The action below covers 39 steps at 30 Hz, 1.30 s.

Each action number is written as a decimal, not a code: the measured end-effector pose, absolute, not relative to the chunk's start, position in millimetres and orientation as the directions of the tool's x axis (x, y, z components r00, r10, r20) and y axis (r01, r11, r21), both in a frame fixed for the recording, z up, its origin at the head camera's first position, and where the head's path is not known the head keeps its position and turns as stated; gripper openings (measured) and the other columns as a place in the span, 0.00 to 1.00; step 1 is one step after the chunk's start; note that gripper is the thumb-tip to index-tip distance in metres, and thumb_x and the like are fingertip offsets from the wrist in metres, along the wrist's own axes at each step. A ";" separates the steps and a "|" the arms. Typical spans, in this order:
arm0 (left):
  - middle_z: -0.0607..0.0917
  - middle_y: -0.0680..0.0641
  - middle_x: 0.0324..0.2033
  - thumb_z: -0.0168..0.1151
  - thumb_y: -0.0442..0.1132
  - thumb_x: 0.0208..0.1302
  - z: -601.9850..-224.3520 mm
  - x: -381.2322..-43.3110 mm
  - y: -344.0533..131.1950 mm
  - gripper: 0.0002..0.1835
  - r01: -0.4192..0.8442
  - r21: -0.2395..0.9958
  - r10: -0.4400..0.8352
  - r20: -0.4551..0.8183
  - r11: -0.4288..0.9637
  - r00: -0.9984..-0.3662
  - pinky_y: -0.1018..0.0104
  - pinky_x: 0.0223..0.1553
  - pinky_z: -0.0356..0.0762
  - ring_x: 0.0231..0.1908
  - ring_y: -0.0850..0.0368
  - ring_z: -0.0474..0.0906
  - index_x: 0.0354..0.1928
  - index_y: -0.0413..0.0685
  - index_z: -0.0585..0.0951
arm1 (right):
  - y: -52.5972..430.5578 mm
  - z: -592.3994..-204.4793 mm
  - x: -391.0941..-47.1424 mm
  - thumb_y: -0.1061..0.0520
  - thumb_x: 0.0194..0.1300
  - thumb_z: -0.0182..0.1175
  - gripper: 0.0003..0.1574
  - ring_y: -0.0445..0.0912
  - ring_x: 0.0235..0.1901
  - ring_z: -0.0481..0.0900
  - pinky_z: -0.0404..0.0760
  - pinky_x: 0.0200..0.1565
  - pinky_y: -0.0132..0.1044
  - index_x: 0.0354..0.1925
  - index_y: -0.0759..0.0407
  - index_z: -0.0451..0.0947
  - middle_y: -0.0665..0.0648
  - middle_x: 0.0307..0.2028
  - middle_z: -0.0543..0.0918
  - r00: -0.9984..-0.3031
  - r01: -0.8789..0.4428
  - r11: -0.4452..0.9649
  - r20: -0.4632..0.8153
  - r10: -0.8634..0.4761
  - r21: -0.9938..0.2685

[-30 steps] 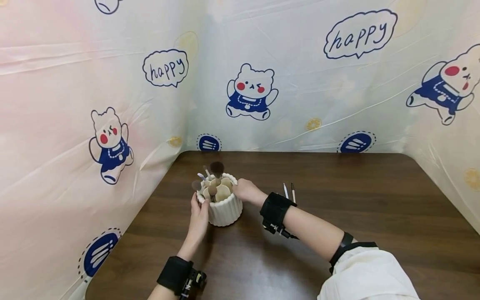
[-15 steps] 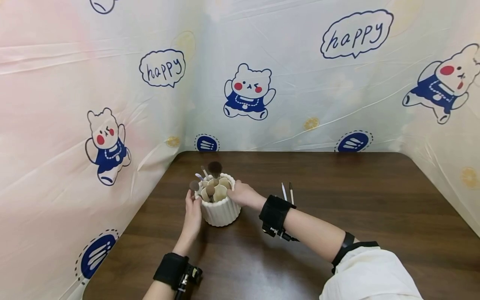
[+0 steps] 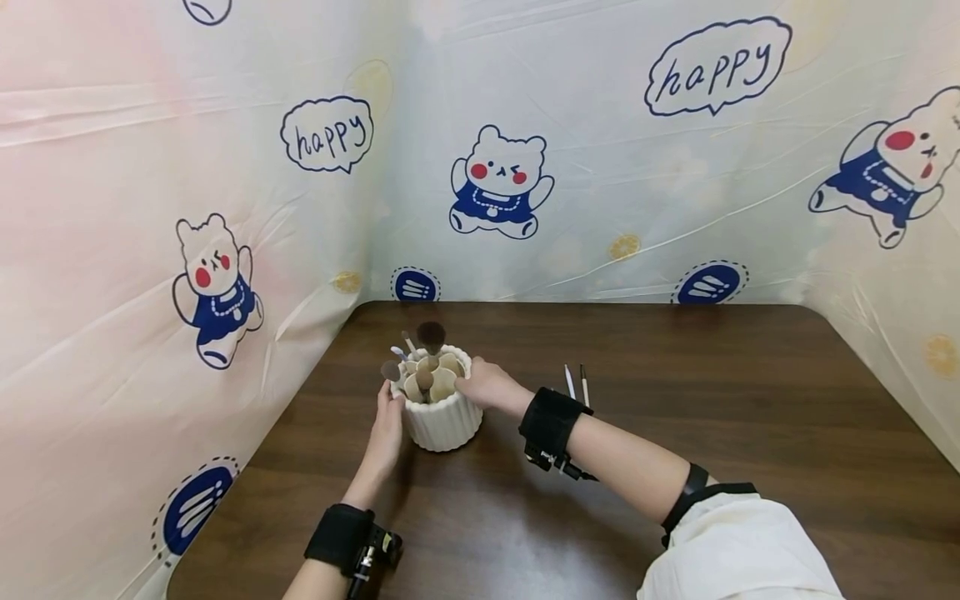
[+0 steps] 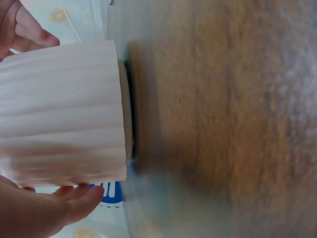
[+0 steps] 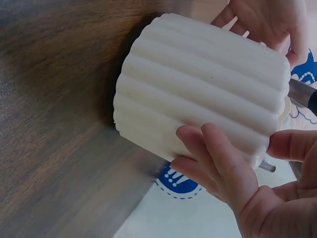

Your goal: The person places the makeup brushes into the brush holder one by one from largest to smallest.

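Observation:
A white ribbed makeup brush holder (image 3: 444, 427) stands upright toward the table's left side, its top divided into petal-like cream compartments. Several makeup brushes stick up from it, among them a big dark fluffy one (image 3: 431, 336). My left hand (image 3: 385, 437) holds its left side, with the fingers lying along the ribbed wall. On the opposite side, my right hand (image 3: 491, 386) grips the holder near the rim. The right wrist view shows that hand's thumb (image 5: 292, 145) at the rim and its fingers (image 5: 218, 148) spread on the wall.
Two slim sticks, one white (image 3: 570, 382) and one dark-tipped (image 3: 585, 385), lie on the brown wooden table (image 3: 712, 383) beyond my right wrist. A printed curtain (image 3: 585, 150) surrounds the table at the back and sides.
My right hand has closed in further over the holder's right rim, and my left hand has shifted slightly on its side. The holder stays in about the same place.

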<state>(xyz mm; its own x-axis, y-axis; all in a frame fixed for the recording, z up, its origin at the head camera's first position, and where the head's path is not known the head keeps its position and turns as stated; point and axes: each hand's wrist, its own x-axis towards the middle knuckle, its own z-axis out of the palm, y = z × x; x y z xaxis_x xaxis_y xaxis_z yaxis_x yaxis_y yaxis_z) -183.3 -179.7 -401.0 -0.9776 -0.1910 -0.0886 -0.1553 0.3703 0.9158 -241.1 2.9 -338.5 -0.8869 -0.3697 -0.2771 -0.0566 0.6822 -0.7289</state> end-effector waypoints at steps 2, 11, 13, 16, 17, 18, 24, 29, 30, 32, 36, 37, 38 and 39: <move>0.43 0.34 0.74 0.30 0.47 0.74 -401.3 -182.9 -178.4 0.34 -0.141 0.925 -0.191 -0.076 0.352 -0.979 0.46 0.74 0.41 0.74 0.40 0.40 0.75 0.42 0.37 | 3.8 -339.4 -243.3 0.54 0.67 0.48 0.32 0.41 0.20 0.69 0.66 0.22 0.27 0.63 0.72 0.61 0.54 0.28 0.71 -0.887 -0.045 0.673 -0.280 -0.367 -0.738; 0.48 0.33 0.73 0.32 0.45 0.74 -403.1 -181.1 -174.7 0.33 -0.086 0.946 -0.190 -0.026 0.313 -0.981 0.45 0.74 0.44 0.74 0.40 0.43 0.75 0.41 0.39 | 6.5 -335.4 -243.2 0.55 0.66 0.50 0.27 0.41 0.21 0.70 0.67 0.23 0.27 0.58 0.70 0.65 0.53 0.26 0.71 -0.891 -0.051 0.668 -0.268 -0.366 -0.742; 0.48 0.33 0.73 0.32 0.45 0.74 -402.2 -180.5 -174.7 0.33 -0.081 0.946 -0.187 -0.022 0.314 -0.982 0.45 0.73 0.43 0.74 0.40 0.43 0.75 0.42 0.39 | 6.5 -334.7 -243.5 0.55 0.66 0.50 0.24 0.41 0.20 0.69 0.67 0.23 0.27 0.55 0.69 0.67 0.52 0.25 0.70 -0.892 -0.054 0.671 -0.267 -0.365 -0.739; 0.48 0.33 0.73 0.32 0.46 0.74 -402.2 -180.0 -174.6 0.33 -0.078 0.945 -0.186 -0.019 0.316 -0.982 0.45 0.74 0.43 0.74 0.41 0.43 0.75 0.43 0.39 | 6.9 -334.3 -244.4 0.55 0.66 0.50 0.21 0.41 0.19 0.69 0.66 0.22 0.27 0.51 0.68 0.69 0.52 0.22 0.70 -0.894 -0.061 0.676 -0.262 -0.364 -0.734; 0.48 0.33 0.73 0.32 0.46 0.74 -402.3 -180.1 -174.6 0.33 -0.078 0.945 -0.186 -0.019 0.316 -0.982 0.45 0.74 0.43 0.74 0.41 0.43 0.75 0.42 0.39 | 7.1 -334.2 -244.9 0.55 0.66 0.50 0.20 0.41 0.19 0.69 0.66 0.22 0.27 0.50 0.68 0.69 0.51 0.22 0.70 -0.894 -0.064 0.679 -0.260 -0.365 -0.732; 0.48 0.33 0.73 0.32 0.46 0.74 -402.6 -180.2 -174.6 0.33 -0.080 0.945 -0.188 -0.020 0.317 -0.982 0.45 0.74 0.43 0.74 0.41 0.43 0.75 0.42 0.39 | 7.5 -334.5 -245.2 0.55 0.65 0.50 0.18 0.41 0.19 0.69 0.66 0.22 0.27 0.48 0.68 0.70 0.51 0.22 0.70 -0.895 -0.067 0.676 -0.256 -0.366 -0.733; 0.48 0.33 0.73 0.32 0.46 0.75 -404.4 -180.7 -175.6 0.33 -0.092 0.941 -0.190 -0.030 0.326 -0.981 0.45 0.74 0.43 0.74 0.40 0.43 0.75 0.42 0.38 | 10.7 -336.9 -248.3 0.54 0.64 0.50 0.16 0.43 0.24 0.74 0.73 0.26 0.30 0.42 0.65 0.74 0.52 0.24 0.73 -0.901 -0.097 0.668 -0.221 -0.374 -0.738; 0.48 0.33 0.73 0.32 0.47 0.75 -403.3 -179.9 -176.1 0.34 -0.091 0.941 -0.184 -0.031 0.327 -0.983 0.44 0.73 0.43 0.74 0.40 0.43 0.75 0.42 0.38 | 13.6 -337.7 -252.9 0.49 0.68 0.48 0.24 0.44 0.30 0.76 0.75 0.31 0.31 0.52 0.65 0.75 0.56 0.34 0.79 -0.905 -0.104 0.666 -0.207 -0.371 -0.739; 0.48 0.32 0.73 0.32 0.48 0.75 -402.9 -179.7 -176.2 0.34 -0.091 0.941 -0.183 -0.032 0.327 -0.983 0.44 0.73 0.43 0.74 0.40 0.43 0.75 0.42 0.38 | 14.4 -337.6 -253.9 0.50 0.70 0.47 0.25 0.44 0.31 0.77 0.75 0.32 0.31 0.54 0.65 0.74 0.57 0.36 0.80 -0.906 -0.097 0.658 -0.206 -0.368 -0.747; 0.47 0.32 0.73 0.32 0.48 0.75 -402.4 -179.3 -176.3 0.34 -0.095 0.940 -0.184 -0.036 0.326 -0.982 0.44 0.73 0.43 0.74 0.40 0.43 0.75 0.42 0.38 | 16.1 -337.3 -256.4 0.50 0.71 0.44 0.25 0.44 0.33 0.77 0.75 0.33 0.31 0.57 0.65 0.73 0.59 0.41 0.81 -0.913 -0.098 0.658 -0.195 -0.358 -0.747; 0.47 0.33 0.73 0.32 0.48 0.75 -401.9 -178.9 -176.7 0.34 -0.105 0.940 -0.188 -0.045 0.325 -0.981 0.44 0.74 0.43 0.74 0.40 0.42 0.75 0.43 0.37 | 21.3 -337.6 -263.9 0.55 0.71 0.43 0.23 0.47 0.35 0.79 0.76 0.37 0.35 0.56 0.65 0.74 0.62 0.46 0.82 -0.933 -0.117 0.671 -0.150 -0.327 -0.732; 0.47 0.33 0.73 0.32 0.48 0.75 -402.0 -178.9 -176.7 0.34 -0.106 0.940 -0.189 -0.046 0.325 -0.981 0.44 0.74 0.43 0.74 0.40 0.42 0.75 0.43 0.37 | 23.0 -338.2 -266.5 0.56 0.70 0.44 0.23 0.47 0.36 0.79 0.77 0.38 0.35 0.55 0.65 0.75 0.61 0.47 0.82 -0.939 -0.127 0.683 -0.135 -0.317 -0.719; 0.47 0.33 0.73 0.32 0.48 0.75 -402.0 -179.0 -176.8 0.34 -0.105 0.940 -0.190 -0.045 0.324 -0.981 0.45 0.74 0.43 0.74 0.40 0.43 0.75 0.43 0.38 | 25.1 -338.6 -268.9 0.57 0.69 0.45 0.22 0.48 0.37 0.79 0.77 0.39 0.36 0.55 0.65 0.76 0.62 0.48 0.82 -0.943 -0.133 0.691 -0.124 -0.308 -0.711; 0.47 0.32 0.73 0.32 0.48 0.75 -402.3 -179.2 -176.9 0.34 -0.104 0.941 -0.190 -0.043 0.323 -0.981 0.45 0.74 0.43 0.74 0.40 0.43 0.75 0.42 0.38 | 27.4 -339.4 -271.2 0.58 0.68 0.46 0.21 0.48 0.37 0.79 0.77 0.40 0.37 0.54 0.65 0.76 0.62 0.47 0.83 -0.946 -0.133 0.697 -0.119 -0.301 -0.704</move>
<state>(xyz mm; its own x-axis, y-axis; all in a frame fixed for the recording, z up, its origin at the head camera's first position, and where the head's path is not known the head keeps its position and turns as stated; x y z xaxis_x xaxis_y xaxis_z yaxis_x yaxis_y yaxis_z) -179.2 -176.9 -402.3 -0.9809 -0.1898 -0.0433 -0.1040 0.3229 0.9407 -271.2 27.4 -339.4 -0.9461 -0.3011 -0.1192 -0.1332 0.6972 -0.7043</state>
